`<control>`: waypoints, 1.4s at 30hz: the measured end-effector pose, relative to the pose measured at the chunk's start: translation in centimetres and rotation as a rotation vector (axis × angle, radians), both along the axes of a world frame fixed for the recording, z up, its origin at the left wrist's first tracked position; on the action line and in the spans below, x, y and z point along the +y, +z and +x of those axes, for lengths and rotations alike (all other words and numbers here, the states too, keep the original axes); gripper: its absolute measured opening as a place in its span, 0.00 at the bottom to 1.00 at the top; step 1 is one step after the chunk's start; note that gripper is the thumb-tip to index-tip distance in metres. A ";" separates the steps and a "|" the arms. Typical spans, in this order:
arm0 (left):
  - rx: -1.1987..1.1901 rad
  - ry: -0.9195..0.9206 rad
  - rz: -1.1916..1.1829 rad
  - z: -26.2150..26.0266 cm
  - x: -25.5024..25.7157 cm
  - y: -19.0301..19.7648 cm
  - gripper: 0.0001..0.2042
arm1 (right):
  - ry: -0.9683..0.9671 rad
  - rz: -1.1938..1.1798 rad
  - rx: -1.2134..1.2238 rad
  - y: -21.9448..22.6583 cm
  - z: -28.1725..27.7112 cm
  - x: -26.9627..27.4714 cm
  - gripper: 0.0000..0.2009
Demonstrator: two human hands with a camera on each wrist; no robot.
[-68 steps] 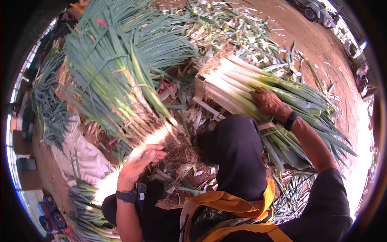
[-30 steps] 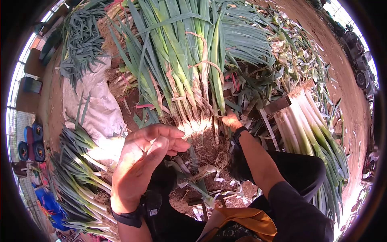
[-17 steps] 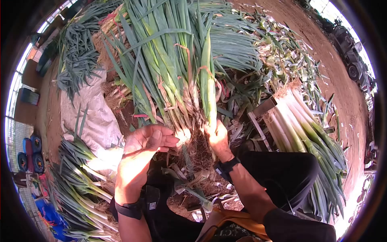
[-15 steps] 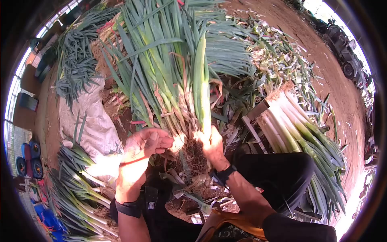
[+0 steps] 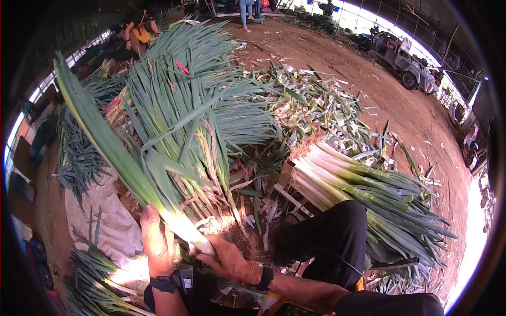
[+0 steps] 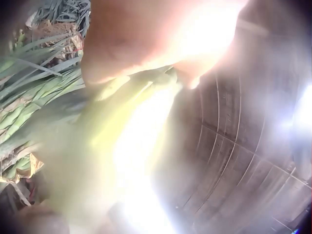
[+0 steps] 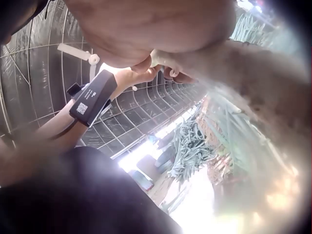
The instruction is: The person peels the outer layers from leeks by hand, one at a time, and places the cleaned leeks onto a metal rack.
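Leek [image 5: 120, 166] slanted before you, your left hand [image 5: 159, 246] with fingers round its stem [image 5: 179, 224], your right hand [image 5: 234, 260] gripping the base [image 5: 203, 244].

Blk wristbands [image 5: 163, 283], R sleeve [image 5: 390, 304] prob. blk

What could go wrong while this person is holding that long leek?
The long leek reaches past the left hand, so its leafy top might bend or snag on the leek heap. The right hand grips the pale end, which could bruise if squeezed hard. The knee looks close to the pale-stemmed bunch and might nudge it.
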State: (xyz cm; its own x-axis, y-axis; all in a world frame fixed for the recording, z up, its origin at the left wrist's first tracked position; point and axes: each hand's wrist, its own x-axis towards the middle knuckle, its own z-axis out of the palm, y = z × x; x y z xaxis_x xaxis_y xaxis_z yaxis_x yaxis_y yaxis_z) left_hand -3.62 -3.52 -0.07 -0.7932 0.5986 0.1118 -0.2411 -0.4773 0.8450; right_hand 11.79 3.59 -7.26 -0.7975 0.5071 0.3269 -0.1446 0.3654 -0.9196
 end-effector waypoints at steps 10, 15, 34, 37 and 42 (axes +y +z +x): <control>-0.148 0.028 -0.026 0.3 -1.2 0.6 0.18 | 0.346 -0.577 -0.020 4.3 -5.0 2.5 0.20; 0.081 0.044 -0.055 0.1 -2.1 0.1 0.16 | 0.230 -0.869 0.033 4.6 -5.2 1.0 0.18; -0.203 0.213 0.135 -0.1 -2.1 3.3 0.17 | 0.161 -0.480 0.212 2.6 -2.5 -2.0 0.10; -0.153 0.260 0.151 -0.4 -2.6 1.9 0.17 | 0.222 -0.271 0.126 2.6 -1.5 -2.3 0.13; -0.057 0.327 -0.006 -3.3 -5.1 1.7 0.13 | 0.376 0.085 -0.191 -2.0 1.5 -2.1 0.05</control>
